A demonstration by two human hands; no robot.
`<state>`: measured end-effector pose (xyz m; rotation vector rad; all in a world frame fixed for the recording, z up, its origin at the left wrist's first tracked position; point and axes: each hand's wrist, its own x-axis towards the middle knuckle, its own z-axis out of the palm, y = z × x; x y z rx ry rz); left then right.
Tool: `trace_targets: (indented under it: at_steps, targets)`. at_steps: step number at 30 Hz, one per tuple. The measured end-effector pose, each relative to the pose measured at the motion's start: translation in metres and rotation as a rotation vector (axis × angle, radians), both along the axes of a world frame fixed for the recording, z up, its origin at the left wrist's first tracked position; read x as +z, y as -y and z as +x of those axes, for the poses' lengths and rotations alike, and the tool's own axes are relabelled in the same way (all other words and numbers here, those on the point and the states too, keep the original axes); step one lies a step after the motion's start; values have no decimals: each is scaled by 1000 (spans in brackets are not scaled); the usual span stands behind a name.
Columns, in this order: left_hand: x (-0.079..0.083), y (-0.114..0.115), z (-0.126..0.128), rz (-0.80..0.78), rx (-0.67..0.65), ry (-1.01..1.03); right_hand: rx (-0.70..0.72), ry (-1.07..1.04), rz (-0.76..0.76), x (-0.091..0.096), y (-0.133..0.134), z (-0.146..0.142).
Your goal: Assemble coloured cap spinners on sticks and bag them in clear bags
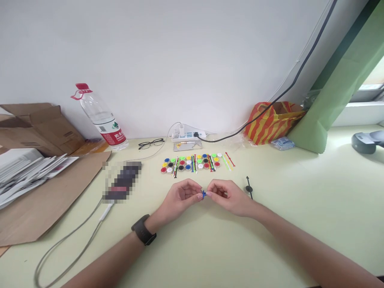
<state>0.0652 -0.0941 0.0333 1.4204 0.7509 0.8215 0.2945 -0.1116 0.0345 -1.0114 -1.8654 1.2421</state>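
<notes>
Between my fingertips is a small blue plastic piece (204,194), largely covered by the fingers. My left hand (183,197) pinches it from one side, with a black watch (144,230) on that wrist. From the other side my right hand (229,196) pinches it with thumb and forefinger. A black arrow with a round black centre (249,189) lies just right of my right hand. Beyond the hands, several round coloured discs (181,168) lie in rows, with bundles of thin coloured arrows (193,163) among them. A few loose arrows (229,159) end the row at right.
A power strip (188,135) and glasses (151,143) lie by the wall. A water bottle (103,120), a blurred-out dark device (124,182) with a cable, and cardboard (60,192) are at left. A striped bag (264,122) and green curtain (339,92) stand at right.
</notes>
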Motion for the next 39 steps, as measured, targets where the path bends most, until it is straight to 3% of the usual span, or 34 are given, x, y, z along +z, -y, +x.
trace_targets:
  at_steps: [10, 12, 16, 24, 33, 39]
  targets:
    - [4, -3, -3, 5, 148, -25, -179, -88, 50, 6, 3, 2]
    - [5, -3, -3, 12, 170, -28, -93, -38, 22, 8, 3, 5]
    - [5, -4, -3, 29, 201, -43, 215, 4, -88, 10, 0, 11]
    - [1, -5, -2, 45, 144, -51, -27, -49, -58, 6, -3, 4]
    - [1, 0, 0, 1, -3, -19, 8, -41, -60, 2, 1, -1]
    - [0, -1, -1, -38, -29, -11, 26, -46, -59, -1, 1, -4]
